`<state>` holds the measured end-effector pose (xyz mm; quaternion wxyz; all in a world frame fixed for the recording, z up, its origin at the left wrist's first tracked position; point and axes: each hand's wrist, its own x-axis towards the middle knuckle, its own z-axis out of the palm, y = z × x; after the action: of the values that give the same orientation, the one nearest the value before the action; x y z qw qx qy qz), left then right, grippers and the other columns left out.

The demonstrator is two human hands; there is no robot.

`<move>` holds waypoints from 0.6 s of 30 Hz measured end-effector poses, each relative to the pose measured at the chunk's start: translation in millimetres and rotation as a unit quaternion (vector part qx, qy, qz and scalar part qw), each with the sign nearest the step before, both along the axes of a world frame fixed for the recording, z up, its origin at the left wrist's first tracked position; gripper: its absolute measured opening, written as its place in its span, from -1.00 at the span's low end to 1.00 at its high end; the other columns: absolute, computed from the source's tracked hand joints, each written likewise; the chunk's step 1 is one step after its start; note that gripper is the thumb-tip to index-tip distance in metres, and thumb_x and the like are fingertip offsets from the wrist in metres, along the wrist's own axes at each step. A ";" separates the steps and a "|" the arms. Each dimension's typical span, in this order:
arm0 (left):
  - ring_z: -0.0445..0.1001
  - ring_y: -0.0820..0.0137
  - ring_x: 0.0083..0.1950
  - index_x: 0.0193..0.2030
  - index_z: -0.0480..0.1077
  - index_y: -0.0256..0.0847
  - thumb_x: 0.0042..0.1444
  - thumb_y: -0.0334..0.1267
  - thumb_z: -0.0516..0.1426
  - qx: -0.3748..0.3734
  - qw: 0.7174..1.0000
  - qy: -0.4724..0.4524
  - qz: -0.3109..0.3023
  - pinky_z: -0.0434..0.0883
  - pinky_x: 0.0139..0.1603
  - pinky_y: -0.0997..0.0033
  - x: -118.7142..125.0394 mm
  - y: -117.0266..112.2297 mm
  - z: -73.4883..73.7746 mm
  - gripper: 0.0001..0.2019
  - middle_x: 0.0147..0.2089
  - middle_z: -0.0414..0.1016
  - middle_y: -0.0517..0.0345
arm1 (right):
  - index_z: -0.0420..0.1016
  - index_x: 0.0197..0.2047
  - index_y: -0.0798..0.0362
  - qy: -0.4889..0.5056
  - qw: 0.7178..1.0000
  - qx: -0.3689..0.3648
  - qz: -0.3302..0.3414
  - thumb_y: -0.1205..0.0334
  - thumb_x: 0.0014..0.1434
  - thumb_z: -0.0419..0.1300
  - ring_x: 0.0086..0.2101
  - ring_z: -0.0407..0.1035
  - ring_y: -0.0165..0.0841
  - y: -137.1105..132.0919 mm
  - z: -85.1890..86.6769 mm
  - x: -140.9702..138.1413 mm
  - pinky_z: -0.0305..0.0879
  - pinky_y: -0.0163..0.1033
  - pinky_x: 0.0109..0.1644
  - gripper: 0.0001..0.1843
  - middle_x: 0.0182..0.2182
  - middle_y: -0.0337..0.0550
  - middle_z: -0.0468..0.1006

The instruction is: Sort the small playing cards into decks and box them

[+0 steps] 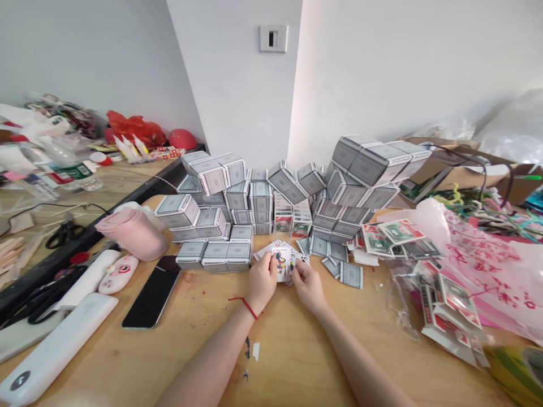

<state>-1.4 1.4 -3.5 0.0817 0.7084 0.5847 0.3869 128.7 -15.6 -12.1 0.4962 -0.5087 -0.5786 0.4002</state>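
Both my hands meet over the middle of the wooden table [297, 362]. My left hand [262, 281], with a red string at the wrist, is closed on a fanned bunch of playing cards [283, 261], faces up. My right hand [307, 285] grips the same cards from the right side. Just behind the hands rises a rough wall of stacked grey-backed card decks [254, 203]. A few loose decks [351, 275] lie flat to the right of my hands.
A black phone [153, 291], a white power bank [55, 347] and a pink roll [133, 232] lie at the left. Flat card boxes [449, 302] and a pink plastic bag [479, 254] lie at the right. Scissors [63, 232] and clutter cover the left side table.
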 end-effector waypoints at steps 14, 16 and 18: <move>0.28 0.47 -0.53 -0.45 0.17 -0.21 0.17 -0.27 -0.16 -0.048 0.998 -0.023 -0.042 0.07 -0.52 0.48 5.2 -5.8 1.4 -0.79 -0.56 0.27 0.20 | 0.37 -0.13 0.21 -0.315 0.931 0.099 -0.153 0.25 0.14 -0.15 -0.60 0.31 -0.33 -16.3 -6.4 -16.2 0.14 -0.30 -0.52 -0.63 -0.53 0.01 0.48; 0.28 0.46 -0.54 -0.44 0.17 -0.21 0.16 -0.27 -0.15 -0.055 0.998 -0.023 -0.037 0.07 -0.52 0.48 4.7 -5.4 0.2 -0.80 -0.56 0.27 0.20 | 0.37 -0.10 0.22 -0.287 0.942 0.092 -0.147 0.24 0.13 -0.13 -0.56 0.34 -0.31 -16.6 -5.9 -15.9 0.18 -0.27 -0.49 -0.61 -0.46 0.06 0.50; 0.28 0.46 -0.54 -0.43 0.17 -0.20 0.16 -0.27 -0.15 -0.062 0.997 -0.028 -0.030 0.07 -0.52 0.49 3.9 -4.9 -0.6 -0.81 -0.56 0.27 0.21 | 0.41 -0.18 0.18 -0.220 0.965 0.061 -0.129 0.19 0.12 -0.10 -0.56 0.32 -0.31 -15.1 -3.9 -13.8 0.20 -0.26 -0.47 -0.64 -0.48 0.01 0.49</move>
<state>2.5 -3.5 -4.1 0.1534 0.7083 0.5833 0.3666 115.0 -30.8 -16.0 0.4346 -0.6231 -0.6262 0.1751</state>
